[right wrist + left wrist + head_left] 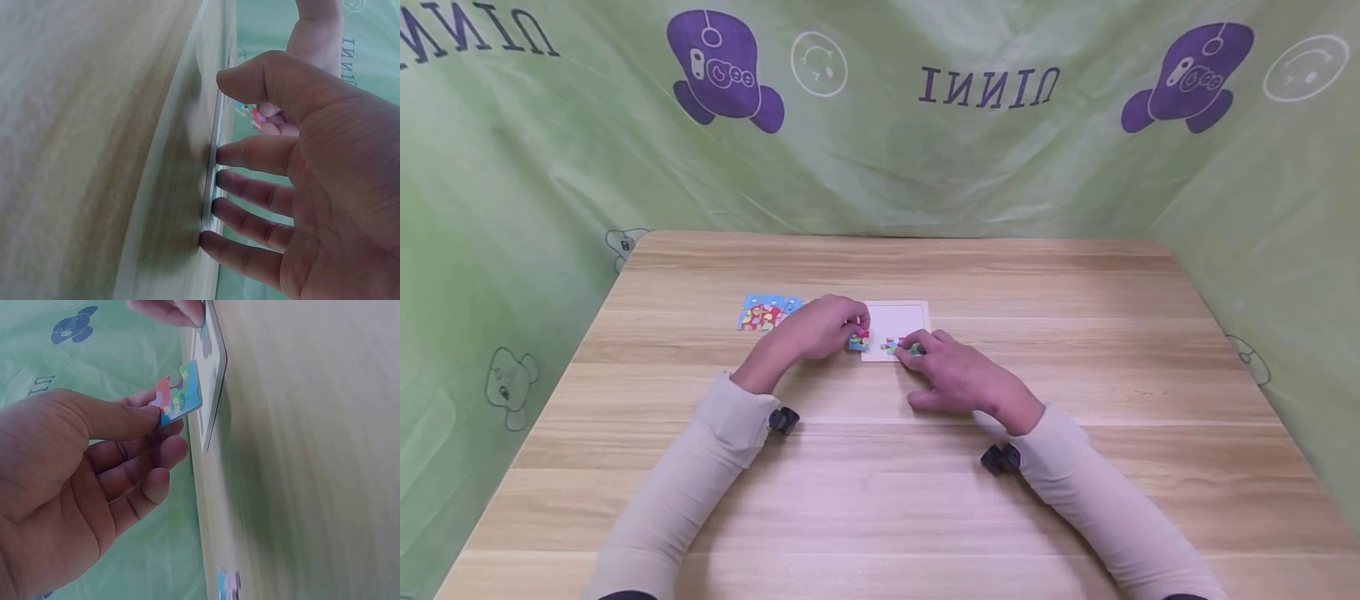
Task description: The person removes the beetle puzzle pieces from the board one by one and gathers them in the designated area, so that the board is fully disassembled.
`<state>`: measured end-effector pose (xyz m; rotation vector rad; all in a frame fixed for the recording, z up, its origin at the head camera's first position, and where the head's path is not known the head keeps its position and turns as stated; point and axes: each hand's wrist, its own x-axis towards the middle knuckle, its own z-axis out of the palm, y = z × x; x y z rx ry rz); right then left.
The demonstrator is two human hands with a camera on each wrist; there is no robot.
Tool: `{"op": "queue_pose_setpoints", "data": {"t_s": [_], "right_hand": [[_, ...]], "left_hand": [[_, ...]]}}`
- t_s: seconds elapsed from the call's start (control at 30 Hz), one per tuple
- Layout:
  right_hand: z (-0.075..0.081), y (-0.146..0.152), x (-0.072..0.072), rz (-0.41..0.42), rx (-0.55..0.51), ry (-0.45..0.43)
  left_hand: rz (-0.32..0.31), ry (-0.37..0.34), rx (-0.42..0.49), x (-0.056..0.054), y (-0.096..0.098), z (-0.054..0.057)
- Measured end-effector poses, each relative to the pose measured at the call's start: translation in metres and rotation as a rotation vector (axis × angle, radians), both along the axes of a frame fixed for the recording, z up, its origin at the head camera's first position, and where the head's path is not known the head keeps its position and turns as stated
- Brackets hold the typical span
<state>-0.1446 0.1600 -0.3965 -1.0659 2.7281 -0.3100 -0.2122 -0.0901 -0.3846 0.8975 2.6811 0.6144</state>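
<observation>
My left hand pinches a jigsaw piece between thumb and fingers, over the left edge of a white puzzle tray. The piece is blue and green with a red patch and has a notch in one side. Across the front of the tray my right hand spreads its fingers, with the fingertips on the tray's near side. Next to those fingertips lie joined puzzle pieces, partly hidden by the hand. In the right wrist view, the right fingers are extended and apart, resting along the tray edge.
A cluster of colourful puzzle pieces lies on the wooden table left of the tray, partly covered by the left hand. A green printed curtain hangs behind the table and along both sides.
</observation>
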Motion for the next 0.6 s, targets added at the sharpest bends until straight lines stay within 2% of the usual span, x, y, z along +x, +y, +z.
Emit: {"op": "queue_pose_setpoints", "data": {"t_s": [0.2, 0.43, 0.6], "right_hand": [[-0.002, 0.001, -0.001, -0.009, 0.007, -0.003], [-0.005, 0.001, 0.001, 0.009, 0.011, 0.014], [-0.005, 0.001, 0.002, 0.009, -0.002, 0.027]], "left_hand": [[-0.004, 0.035, 0.001, 0.001, -0.013, 0.001], [-0.001, 0.064, 0.075, 0.013, -0.032, 0.003], [0.025, 0.087, 0.113, 0.018, -0.049, 0.006]]}}
